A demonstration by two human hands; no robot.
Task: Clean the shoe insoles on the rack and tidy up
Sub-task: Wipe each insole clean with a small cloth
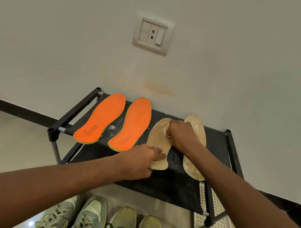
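Even soft indoor light, faint shadows, wide-angle bending at edges, sharp centre

On the rack (164,185), the left hand (138,163) pins a tan insole's (158,144) heel; the right hand (182,135) presses a white cloth (167,131) onto it

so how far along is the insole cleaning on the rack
Nothing looks finished. In hand: the left hand pins the near beige foam insole on the black fabric rack while the right hand rubs it with a white wipe. Left: the second beige insole, both orange insoles, the white specks, then tidying.
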